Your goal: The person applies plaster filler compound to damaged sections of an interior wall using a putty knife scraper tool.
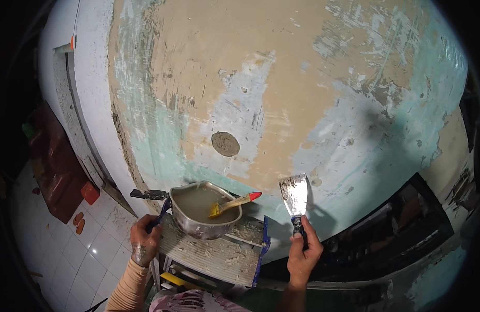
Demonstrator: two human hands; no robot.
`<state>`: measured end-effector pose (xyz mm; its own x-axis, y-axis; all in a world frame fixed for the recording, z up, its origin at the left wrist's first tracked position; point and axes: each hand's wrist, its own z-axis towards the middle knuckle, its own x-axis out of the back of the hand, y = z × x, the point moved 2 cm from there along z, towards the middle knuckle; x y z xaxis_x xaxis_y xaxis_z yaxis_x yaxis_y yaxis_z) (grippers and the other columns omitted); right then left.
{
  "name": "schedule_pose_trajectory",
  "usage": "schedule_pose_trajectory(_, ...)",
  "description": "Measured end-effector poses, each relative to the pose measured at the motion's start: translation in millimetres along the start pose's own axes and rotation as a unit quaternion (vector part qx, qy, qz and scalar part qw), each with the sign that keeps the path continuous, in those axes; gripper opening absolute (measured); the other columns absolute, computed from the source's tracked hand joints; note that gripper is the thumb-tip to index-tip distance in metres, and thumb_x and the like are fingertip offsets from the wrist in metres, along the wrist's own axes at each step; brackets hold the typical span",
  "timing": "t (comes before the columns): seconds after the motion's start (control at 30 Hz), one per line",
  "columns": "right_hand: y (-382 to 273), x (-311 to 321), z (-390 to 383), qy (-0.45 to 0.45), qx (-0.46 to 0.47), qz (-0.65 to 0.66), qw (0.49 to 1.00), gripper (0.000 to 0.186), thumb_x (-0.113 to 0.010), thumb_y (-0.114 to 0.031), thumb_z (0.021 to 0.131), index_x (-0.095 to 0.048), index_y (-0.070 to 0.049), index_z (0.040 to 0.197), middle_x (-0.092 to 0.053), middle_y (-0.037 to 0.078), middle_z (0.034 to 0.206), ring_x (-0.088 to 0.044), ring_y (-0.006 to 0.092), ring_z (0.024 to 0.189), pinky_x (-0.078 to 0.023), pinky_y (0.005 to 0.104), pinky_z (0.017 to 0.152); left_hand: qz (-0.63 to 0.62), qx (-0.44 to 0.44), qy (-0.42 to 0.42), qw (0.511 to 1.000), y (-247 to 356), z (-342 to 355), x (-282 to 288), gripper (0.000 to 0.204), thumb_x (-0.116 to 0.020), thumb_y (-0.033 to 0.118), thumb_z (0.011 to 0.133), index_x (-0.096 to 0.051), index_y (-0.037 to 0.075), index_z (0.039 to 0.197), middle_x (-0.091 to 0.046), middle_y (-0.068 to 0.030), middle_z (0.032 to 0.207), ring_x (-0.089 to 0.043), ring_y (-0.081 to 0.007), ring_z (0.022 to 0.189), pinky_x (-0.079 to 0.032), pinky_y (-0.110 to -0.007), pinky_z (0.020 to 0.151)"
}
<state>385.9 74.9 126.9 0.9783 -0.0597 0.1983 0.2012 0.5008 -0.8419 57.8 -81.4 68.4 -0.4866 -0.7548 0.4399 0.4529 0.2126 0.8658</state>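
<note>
My right hand [305,252] grips a putty knife [294,195] by its dark handle, its wide metal blade pointing up close to the wall and smeared with residue. To the left, my left hand [145,238] is closed around a dark blue handle [163,212] that rises to the side of a metal pan [198,227]. What the handle belongs to is unclear. Cloudy liquid fills much of the pan. A paintbrush [240,203] with yellow bristles and a red-tipped handle leans in it. A black bar [149,194], perhaps the pan's handle, sticks out leftward.
The pan rests on a ridged platform [214,256] strewn with debris. Ahead stands a patchy, scraped wall [286,114] with a round grey filled spot [225,144]. A dark opening [385,223] lies low right. Below left are a tiled floor [94,249] and a dark red object [58,166].
</note>
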Motion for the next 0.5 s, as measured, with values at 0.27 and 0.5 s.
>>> schedule_pose_trajectory(0.27,1,-12,0,-0.024,0.057,-0.061,0.996,0.039,-0.054,0.006,0.085,-0.062,0.008,0.124,-0.069,0.024,0.114,-0.069,0.0257,0.105,-0.051,0.0329,0.091,-0.026,0.019,-0.005,0.999,-1,-2,1,0.030,-0.062,0.021,0.078,-0.068,-0.002,0.096,-0.067,-0.0152,0.073,-0.065,-0.0262,0.066,-0.051,-0.036,0.069)
schedule_pose_trajectory(0.5,18,-20,0,-0.015,0.122,-0.080,0.989,0.038,-0.055,0.002,0.090,-0.062,0.003,0.128,-0.068,0.006,0.092,-0.055,0.0060,0.072,-0.046,0.0215,0.067,-0.039,0.054,-0.037,0.997,-11,0,6,0.031,-0.063,0.022,0.078,-0.068,-0.002,0.098,-0.068,-0.0156,0.076,-0.066,-0.0275,0.070,-0.051,-0.036,0.071)
